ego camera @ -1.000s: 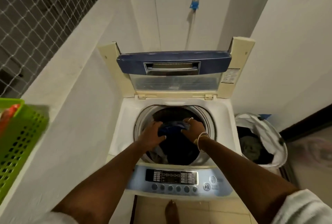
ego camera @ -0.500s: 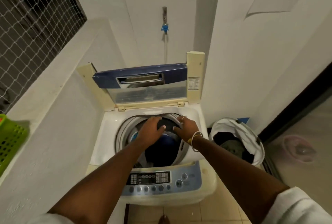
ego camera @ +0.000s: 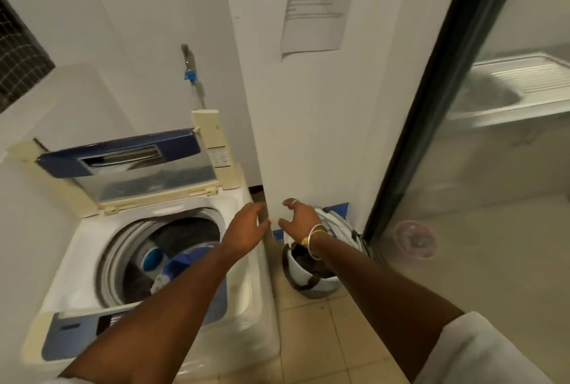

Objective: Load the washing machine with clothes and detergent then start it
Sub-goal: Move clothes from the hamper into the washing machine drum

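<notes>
The white top-loading washing machine (ego camera: 86, 245) stands at the left with its blue-framed lid (ego camera: 123, 155) raised. Dark and blue clothes (ego camera: 185, 260) lie in its drum. Right of the machine, on the floor, sits a white laundry basket (ego camera: 311, 278) with dark clothes inside. My left hand (ego camera: 246, 226) hovers above the machine's right edge, fingers relaxed, holding nothing. My right hand (ego camera: 300, 218), with bangles at the wrist, is in the air above the basket, fingers loosely curved and empty.
A white wall corner (ego camera: 308, 121) with a taped paper notice (ego camera: 320, 1) rises just behind my hands. A tap with a blue fitting (ego camera: 189, 75) is on the wall behind the machine. A dark-framed glass door (ego camera: 416, 124) stands at the right. The floor is tiled.
Both hands let go of the blue garment in the drum and swung right, out of the machine toward the basket. The view turned right.
</notes>
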The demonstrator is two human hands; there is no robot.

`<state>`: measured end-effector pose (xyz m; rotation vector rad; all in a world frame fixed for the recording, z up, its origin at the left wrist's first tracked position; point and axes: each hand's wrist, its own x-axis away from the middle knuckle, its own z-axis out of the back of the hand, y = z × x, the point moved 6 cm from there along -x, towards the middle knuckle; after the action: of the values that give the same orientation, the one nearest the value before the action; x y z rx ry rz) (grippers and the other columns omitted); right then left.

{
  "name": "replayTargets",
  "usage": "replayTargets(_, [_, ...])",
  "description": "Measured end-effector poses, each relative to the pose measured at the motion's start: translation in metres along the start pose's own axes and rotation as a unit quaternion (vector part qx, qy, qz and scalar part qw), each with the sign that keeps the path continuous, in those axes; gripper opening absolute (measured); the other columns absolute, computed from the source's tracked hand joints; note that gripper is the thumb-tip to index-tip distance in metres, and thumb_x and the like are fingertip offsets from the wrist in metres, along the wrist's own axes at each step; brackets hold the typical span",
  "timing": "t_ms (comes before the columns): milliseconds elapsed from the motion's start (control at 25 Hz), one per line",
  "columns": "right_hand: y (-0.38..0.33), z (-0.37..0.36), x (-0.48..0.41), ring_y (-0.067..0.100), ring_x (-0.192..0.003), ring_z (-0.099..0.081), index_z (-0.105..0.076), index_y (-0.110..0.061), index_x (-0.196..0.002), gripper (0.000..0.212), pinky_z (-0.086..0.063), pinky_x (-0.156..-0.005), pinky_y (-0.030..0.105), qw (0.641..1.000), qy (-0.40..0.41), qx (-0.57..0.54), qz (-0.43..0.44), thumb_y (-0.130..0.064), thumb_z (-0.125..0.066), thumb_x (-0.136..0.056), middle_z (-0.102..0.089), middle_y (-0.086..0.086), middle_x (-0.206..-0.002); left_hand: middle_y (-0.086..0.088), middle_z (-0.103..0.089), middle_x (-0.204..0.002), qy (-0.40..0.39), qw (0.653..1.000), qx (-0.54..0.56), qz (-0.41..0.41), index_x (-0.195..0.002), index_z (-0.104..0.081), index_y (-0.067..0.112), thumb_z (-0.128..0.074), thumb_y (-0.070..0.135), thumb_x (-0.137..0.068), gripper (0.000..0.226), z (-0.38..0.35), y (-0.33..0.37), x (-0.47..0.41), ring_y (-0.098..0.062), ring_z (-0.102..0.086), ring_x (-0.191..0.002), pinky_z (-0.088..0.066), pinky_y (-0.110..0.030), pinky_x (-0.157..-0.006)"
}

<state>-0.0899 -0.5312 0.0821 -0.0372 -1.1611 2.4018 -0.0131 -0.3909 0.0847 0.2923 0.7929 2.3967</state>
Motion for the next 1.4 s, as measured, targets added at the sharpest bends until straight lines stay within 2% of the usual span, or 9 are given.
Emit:
replayTargets(80, [0.017, 0.020, -0.010, 0.019, -0.105, -0.064, -0.050, -0.020, -0.137, 0.053, -0.048, -0.093, 0.028, 1.000, -0.003, -0.005, -0.011, -0.030, -0.067, -0.087, -0.065, 0.004, -0.124, 0.000, -0.057, -0.134, -0.023, 1.000, 0.010, -0.009, -0.137, -0.052, 0.021, -0.059, 0.040, -0.095, 0.046, -0.019, 0.025, -0.018, -0.015, -0.057, -0.114, -0.044, -0.025, -0.096])
replayTargets(160, [0.036, 0.034, -0.025, 0.019, -0.107, -0.062, -0.051, -0.020, -0.136, 0.053, -0.048, -0.096, 0.028, 1.000, -0.003, -0.009, -0.021, -0.028, -0.067, -0.086, -0.063, 0.004, -0.126, -0.001, -0.056, -0.136, -0.038, 0.999, 0.006, -0.023, -0.137, -0.052, 0.021, -0.059, 0.041, -0.095, 0.047, -0.040, 0.040, -0.040, -0.018, -0.057, -0.117, -0.048, -0.032, -0.100])
replayTargets(320, [0.089, 0.049, -0.065, 0.020, -0.118, -0.058, -0.052, -0.018, -0.134, 0.053, -0.044, -0.102, 0.028, 0.998, -0.008, 0.007, -0.059, -0.026, -0.070, -0.084, -0.060, 0.003, -0.131, -0.002, -0.060, -0.126, -0.072, 0.997, 0.018, -0.022, -0.130, -0.058, 0.015, -0.064, 0.032, -0.094, 0.040, -0.091, 0.048, -0.092, -0.016, -0.059, -0.109, -0.044, -0.024, -0.090])
replayTargets(520, [0.178, 0.044, -0.145, 0.025, -0.131, -0.049, -0.048, -0.015, -0.141, 0.064, -0.039, -0.110, 0.036, 0.989, -0.044, 0.080, -0.117, -0.031, -0.071, -0.084, -0.051, 0.007, -0.142, -0.005, -0.062, -0.127, -0.129, 0.990, 0.051, 0.026, -0.131, -0.058, 0.016, -0.066, 0.033, -0.091, 0.044, -0.186, 0.003, -0.162, -0.020, -0.059, -0.117, -0.045, -0.034, -0.104])
replayTargets(840, [0.314, -0.035, -0.221, 0.028, -0.130, -0.047, -0.045, -0.011, -0.141, 0.061, -0.035, -0.108, 0.030, 0.961, -0.178, 0.098, -0.189, -0.024, -0.069, -0.087, -0.051, 0.013, -0.140, -0.014, -0.056, -0.133, -0.246, 0.956, 0.034, 0.159, -0.139, -0.051, 0.010, -0.065, 0.022, -0.091, 0.051, -0.317, -0.111, -0.198, -0.028, -0.055, -0.121, -0.045, -0.036, -0.102])
replayTargets(1080, [0.422, -0.122, -0.277, 0.027, -0.135, -0.043, -0.046, -0.014, -0.141, 0.060, -0.032, -0.113, 0.032, 0.941, -0.248, 0.093, -0.213, -0.023, -0.070, -0.087, -0.047, 0.011, -0.144, -0.014, -0.054, -0.136, -0.306, 0.930, 0.019, 0.204, -0.140, -0.048, 0.008, -0.069, 0.017, -0.087, 0.058, -0.434, -0.186, -0.225, -0.028, -0.050, -0.128, -0.037, -0.032, -0.106])
replayTargets(1200, [0.476, -0.173, -0.306, 0.029, -0.136, -0.040, -0.043, -0.016, -0.144, 0.057, -0.029, -0.113, 0.033, 0.930, -0.285, 0.119, -0.199, -0.028, -0.063, -0.092, -0.043, 0.012, -0.148, -0.013, -0.057, -0.131, -0.336, 0.922, 0.017, 0.191, -0.135, -0.051, 0.008, -0.073, 0.022, -0.082, 0.059, -0.499, -0.216, -0.245, -0.031, -0.051, -0.127, -0.043, -0.038, -0.104])
replayTargets(1280, [0.511, -0.205, -0.320, 0.031, -0.143, -0.029, -0.033, -0.021, -0.151, 0.065, -0.024, -0.118, 0.037, 0.919, -0.315, 0.144, -0.191, -0.034, -0.059, -0.093, -0.029, 0.011, -0.156, -0.010, -0.052, -0.137, -0.368, 0.909, 0.005, 0.197, -0.140, -0.044, 0.012, -0.078, 0.030, -0.073, 0.078, -0.539, -0.240, -0.251, -0.033, -0.046, -0.132, -0.041, -0.040, -0.107])
replayTargets(1400, [0.563, -0.246, -0.336, 0.045, -0.146, -0.006, -0.005, -0.039, -0.154, 0.105, -0.024, -0.115, 0.059, 0.885, -0.373, 0.202, -0.194, -0.046, -0.075, -0.077, 0.003, 0.012, -0.161, -0.012, -0.015, -0.160, -0.434, 0.874, -0.058, 0.212, -0.156, 0.003, 0.022, -0.086, 0.056, -0.053, 0.139, -0.596, -0.280, -0.239, -0.039, -0.017, -0.146, -0.026, -0.052, -0.118])
